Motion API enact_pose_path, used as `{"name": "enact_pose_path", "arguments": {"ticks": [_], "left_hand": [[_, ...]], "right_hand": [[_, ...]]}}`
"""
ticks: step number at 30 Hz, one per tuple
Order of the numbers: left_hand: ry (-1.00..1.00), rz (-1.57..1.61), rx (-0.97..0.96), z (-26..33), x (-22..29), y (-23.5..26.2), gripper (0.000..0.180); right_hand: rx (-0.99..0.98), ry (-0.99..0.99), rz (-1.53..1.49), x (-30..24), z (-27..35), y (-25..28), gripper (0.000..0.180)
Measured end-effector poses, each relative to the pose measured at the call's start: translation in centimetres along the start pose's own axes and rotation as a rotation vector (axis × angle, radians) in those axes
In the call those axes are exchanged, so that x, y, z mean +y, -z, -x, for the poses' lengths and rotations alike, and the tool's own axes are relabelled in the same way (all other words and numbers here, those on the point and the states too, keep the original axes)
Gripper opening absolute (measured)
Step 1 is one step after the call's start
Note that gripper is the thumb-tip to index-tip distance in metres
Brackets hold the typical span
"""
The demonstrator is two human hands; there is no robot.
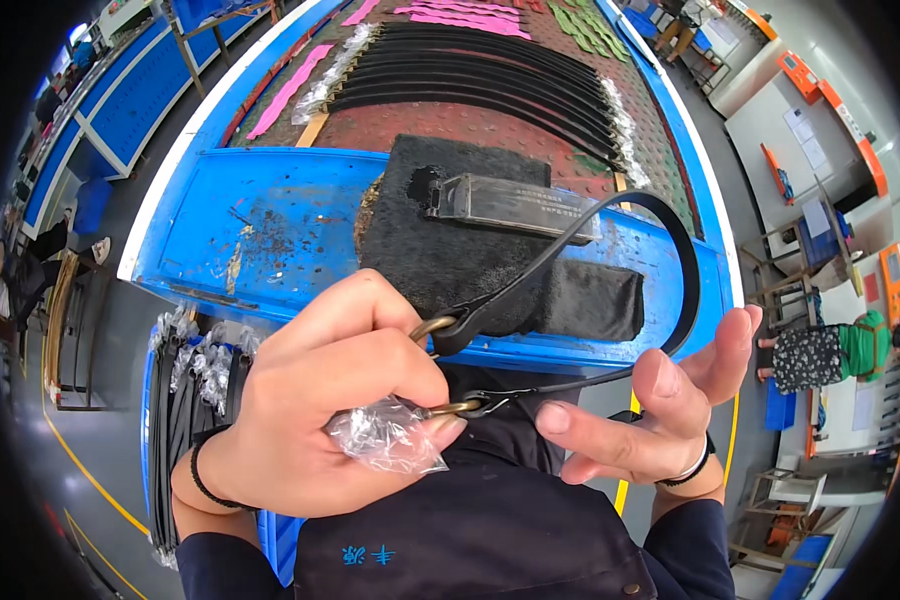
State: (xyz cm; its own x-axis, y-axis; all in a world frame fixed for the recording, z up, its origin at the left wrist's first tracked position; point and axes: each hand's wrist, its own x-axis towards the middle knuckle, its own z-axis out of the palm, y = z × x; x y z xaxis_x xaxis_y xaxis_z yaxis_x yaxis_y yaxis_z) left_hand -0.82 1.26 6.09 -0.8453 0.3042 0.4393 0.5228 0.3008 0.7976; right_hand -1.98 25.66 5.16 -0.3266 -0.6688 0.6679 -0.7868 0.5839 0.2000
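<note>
My left hand (330,380) is closed on a black strap (685,260), holding its two brass-hardware ends between bent fingers and thumb. The strap bows out to the right in a wide loop. Crumpled clear plastic (385,437) covers the hardware at the lower end, while the brass ring (432,328) at the upper end is bare. To the right, my right hand (650,425) is open, its fingers spread just below the strap's lower run and holding nothing. Beyond the hands, a flat metal case (510,203) rests on a dark, damp-looking cloth (460,265).
A row of black straps (470,75) with plastic-wrapped ends lies across the blue-edged workbench (260,200). Pink strips (290,92) and green strips (592,32) lie farther back. More black straps (175,420) hang in a bundle at lower left. A person in green (860,345) is off right.
</note>
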Motion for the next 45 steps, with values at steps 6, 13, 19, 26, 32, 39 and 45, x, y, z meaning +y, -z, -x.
{"name": "enact_pose_path", "arguments": {"ticks": [6, 13, 19, 26, 32, 39, 45], "left_hand": [[0.01, -0.001, 0.005, 0.4, 0.1, 0.2, 0.02], [-0.137, -0.254, 0.088, 0.7, -0.2, 0.4, 0.02], [-0.21, -0.272, 0.076, 0.8, -1.1, 0.4, 0.021], [-0.232, -0.304, 0.03, 0.5, -0.9, -0.6, 0.022], [-0.238, -0.281, -0.019, 0.5, -0.4, -0.8, 0.022], [-0.255, -0.273, -0.029, 0.5, -0.4, -0.8, 0.021], [-0.269, -0.276, -0.041, 0.4, -0.5, -0.9, 0.021]], "right_hand": [[0.039, 0.089, -0.008, 0.9, -0.3, 0.4, 0.034], [0.043, -0.305, -0.178, 2.6, 6.9, 0.6, 0.032], [-0.341, -0.609, -0.087, 3.2, 9.3, -3.4, 0.018], [0.065, -0.472, -0.312, 1.7, 4.5, 0.6, 0.043], [-0.087, -0.204, -0.42, 0.6, 0.8, 0.0, 0.046], [-0.119, -0.168, -0.41, 0.2, 0.5, -0.4, 0.046], [-0.132, -0.203, -0.39, 0.5, 0.7, -0.7, 0.047]]}}
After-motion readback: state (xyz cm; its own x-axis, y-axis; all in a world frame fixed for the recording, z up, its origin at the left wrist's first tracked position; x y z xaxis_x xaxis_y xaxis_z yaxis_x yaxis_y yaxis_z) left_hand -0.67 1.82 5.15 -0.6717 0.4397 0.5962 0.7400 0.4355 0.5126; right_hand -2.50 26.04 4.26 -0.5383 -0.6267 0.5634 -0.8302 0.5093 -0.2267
